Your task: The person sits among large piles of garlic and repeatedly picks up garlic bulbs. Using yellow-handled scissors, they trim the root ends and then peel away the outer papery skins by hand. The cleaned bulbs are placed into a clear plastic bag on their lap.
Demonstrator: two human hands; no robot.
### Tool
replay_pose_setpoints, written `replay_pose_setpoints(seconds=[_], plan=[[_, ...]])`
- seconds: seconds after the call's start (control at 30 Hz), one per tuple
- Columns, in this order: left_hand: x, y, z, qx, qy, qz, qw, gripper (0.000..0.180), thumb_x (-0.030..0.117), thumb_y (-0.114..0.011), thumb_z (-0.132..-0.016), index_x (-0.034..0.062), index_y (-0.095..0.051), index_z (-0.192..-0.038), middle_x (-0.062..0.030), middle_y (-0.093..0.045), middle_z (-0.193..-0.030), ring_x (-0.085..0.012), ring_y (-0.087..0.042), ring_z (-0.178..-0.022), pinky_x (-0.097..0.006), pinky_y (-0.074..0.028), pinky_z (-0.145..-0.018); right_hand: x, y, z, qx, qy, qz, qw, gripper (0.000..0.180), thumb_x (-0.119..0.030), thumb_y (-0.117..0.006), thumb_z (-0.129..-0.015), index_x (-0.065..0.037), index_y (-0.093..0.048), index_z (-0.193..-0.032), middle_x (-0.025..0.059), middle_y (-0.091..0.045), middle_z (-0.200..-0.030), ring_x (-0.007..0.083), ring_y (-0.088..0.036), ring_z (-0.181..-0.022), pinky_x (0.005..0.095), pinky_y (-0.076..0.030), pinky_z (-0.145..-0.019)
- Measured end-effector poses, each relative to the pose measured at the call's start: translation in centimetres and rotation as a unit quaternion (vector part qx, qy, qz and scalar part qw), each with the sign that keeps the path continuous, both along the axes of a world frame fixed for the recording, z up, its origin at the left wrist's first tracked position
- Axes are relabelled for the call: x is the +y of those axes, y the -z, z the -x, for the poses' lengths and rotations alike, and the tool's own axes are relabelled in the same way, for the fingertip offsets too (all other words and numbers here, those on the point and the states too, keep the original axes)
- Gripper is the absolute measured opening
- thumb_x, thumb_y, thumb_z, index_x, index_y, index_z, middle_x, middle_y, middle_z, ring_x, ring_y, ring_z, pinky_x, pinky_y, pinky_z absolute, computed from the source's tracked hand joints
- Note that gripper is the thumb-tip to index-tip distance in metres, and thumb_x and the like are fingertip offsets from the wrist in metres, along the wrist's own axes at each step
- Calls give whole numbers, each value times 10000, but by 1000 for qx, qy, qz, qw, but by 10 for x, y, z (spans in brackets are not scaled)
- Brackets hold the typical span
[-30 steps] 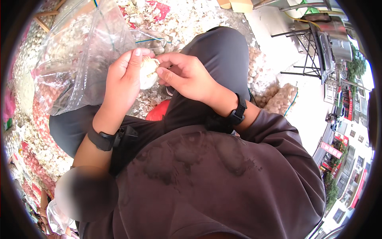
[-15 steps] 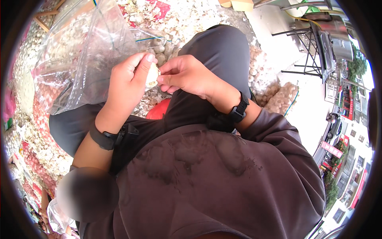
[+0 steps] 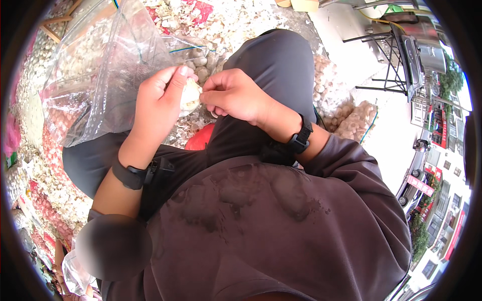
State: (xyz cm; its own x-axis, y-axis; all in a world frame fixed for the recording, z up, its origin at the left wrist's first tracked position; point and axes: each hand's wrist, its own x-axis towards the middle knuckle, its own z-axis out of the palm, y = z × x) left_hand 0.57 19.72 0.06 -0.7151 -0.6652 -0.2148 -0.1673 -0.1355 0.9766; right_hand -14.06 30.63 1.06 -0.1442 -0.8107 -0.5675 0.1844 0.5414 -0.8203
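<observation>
A pale, whitish garlic bulb (image 3: 191, 97) is held above my lap between the thumb and fingers of my left hand (image 3: 159, 100). My left fingers wrap its upper and left sides and hide part of it. From the right, my right hand (image 3: 236, 97) pinches at the edge of the same bulb with thumb and forefinger. The other right fingers are curled below. Just beyond the hands, several garlic bulbs (image 3: 201, 62) lie in a clear plastic bag, partly covered by my fingers.
A large clear plastic bag (image 3: 115, 65) rises at the left, over my leg. Loose garlic skins (image 3: 236, 20) litter the ground. A red object (image 3: 201, 138) shows between my legs. Bagged bulbs (image 3: 354, 120) lie right of my knee; a black folding-leg stand (image 3: 391, 65) is farther right.
More of the bulb's pale face shows between my hands now. My left thumb has shifted slightly left; the right hand keeps its pinch at the bulb's edge.
</observation>
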Motion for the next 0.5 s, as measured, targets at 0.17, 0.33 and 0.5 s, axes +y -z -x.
replay_pose_setpoints(seconds=[0.17,0.33,0.5], plan=[[-3,-8,1,52,-48,-151,986,318,277,-512,-1005,-14,-641,-1010,-113,-696,-947,-132,-655,-806,-258,-532,-708,1,7,-1,70,20,46,996,111,-102,-648,-832,2,-647,-870,24,-606,-695,70,-526,-576,212,-405,-509],[-7,-2,0,112,-56,-226,966,336,325,-506,-1003,11,-622,-1023,-124,-689,-972,-158,-667,-831,-269,-542,-725,-2,3,-1,77,34,34,996,123,-115,-629,-848,2,-645,-886,22,-591,-692,76,-525,-575,217,-412,-519],[-6,-4,0,108,-54,-251,960,303,331,-568,-973,37,-615,-1027,-65,-657,-925,-116,-631,-831,-247,-511,-720,-3,-3,-7,3,80,38,996,209,-206,-620,-930,1,-647,-917,26,-619,-771,91,-570,-641,233,-500,-610]])
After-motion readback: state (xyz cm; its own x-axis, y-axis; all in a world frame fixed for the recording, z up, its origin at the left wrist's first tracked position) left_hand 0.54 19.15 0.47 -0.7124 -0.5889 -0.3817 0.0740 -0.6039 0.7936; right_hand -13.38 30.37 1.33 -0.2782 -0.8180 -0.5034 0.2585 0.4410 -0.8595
